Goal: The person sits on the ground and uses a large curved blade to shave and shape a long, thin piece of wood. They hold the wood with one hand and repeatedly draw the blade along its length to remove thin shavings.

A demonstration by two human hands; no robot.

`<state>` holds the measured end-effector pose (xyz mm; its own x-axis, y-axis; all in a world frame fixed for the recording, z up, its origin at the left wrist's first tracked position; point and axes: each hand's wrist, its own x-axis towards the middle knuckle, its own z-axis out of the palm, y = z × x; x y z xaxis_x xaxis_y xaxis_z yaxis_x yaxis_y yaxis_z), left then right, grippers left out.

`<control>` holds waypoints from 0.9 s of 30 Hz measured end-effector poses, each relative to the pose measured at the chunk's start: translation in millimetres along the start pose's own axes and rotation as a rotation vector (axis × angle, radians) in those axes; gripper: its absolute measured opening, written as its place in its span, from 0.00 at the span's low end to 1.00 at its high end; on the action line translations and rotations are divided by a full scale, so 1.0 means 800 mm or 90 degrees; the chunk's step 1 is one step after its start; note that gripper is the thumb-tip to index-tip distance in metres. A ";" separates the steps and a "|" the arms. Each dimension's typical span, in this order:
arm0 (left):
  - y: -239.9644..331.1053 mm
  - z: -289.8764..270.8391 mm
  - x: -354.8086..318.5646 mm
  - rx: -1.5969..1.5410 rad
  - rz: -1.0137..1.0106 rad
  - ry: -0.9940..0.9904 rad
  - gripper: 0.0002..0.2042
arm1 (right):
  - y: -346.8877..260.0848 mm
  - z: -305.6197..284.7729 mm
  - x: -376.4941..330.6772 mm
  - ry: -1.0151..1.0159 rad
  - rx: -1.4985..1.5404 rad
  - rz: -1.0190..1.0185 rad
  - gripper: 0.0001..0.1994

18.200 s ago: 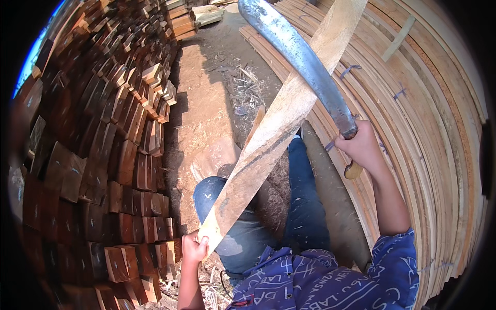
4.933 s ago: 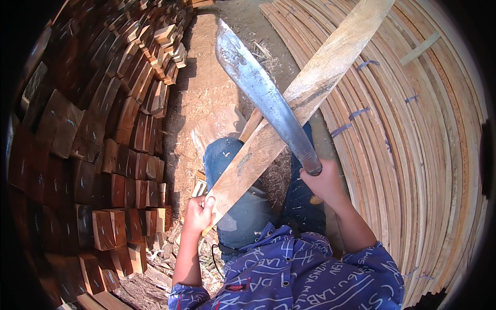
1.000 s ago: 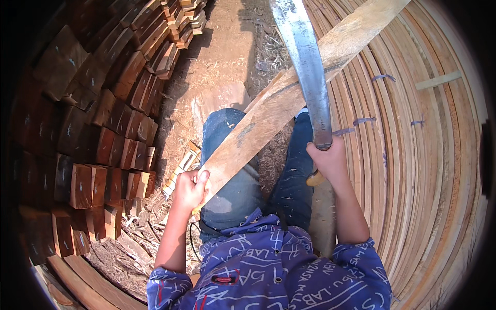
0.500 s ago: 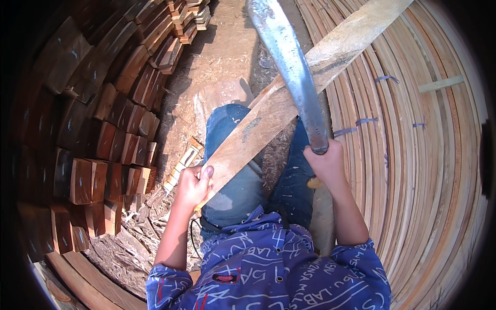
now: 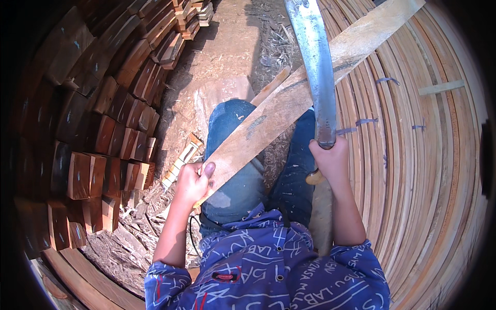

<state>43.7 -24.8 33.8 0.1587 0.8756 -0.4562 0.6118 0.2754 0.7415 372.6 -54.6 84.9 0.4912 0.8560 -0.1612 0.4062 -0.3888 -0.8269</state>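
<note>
A long pale plank (image 5: 289, 108) slants across my knees toward one o'clock. My left hand (image 5: 192, 182) clasps its near end; my right hand (image 5: 330, 160) grips a curved blade (image 5: 316, 67). A slip could strike my legs. The blade's tip runs past the frame.

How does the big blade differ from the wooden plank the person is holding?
The blade is grey metal, narrow and slightly curved; the plank is pale wood, wider and straight. The right hand grips the blade near its handle, pointing up; the left hand holds the plank's lower end, slanting up to the right. Both are long and cross over the knees.
</note>
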 end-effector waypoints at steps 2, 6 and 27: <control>-0.004 -0.002 0.003 0.039 0.018 0.011 0.30 | 0.003 0.005 -0.009 0.006 0.004 0.011 0.09; -0.010 -0.013 0.007 0.122 0.087 0.029 0.31 | 0.017 0.008 -0.019 0.011 0.025 0.028 0.09; -0.012 0.000 0.005 -0.002 0.036 0.003 0.31 | -0.001 0.012 -0.017 -0.018 -0.017 -0.011 0.07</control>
<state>38.1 -24.2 25.0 0.1895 0.8917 -0.4110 0.5996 0.2264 0.7676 358.3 -63.0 82.9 0.4618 0.8719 -0.1631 0.4344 -0.3826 -0.8154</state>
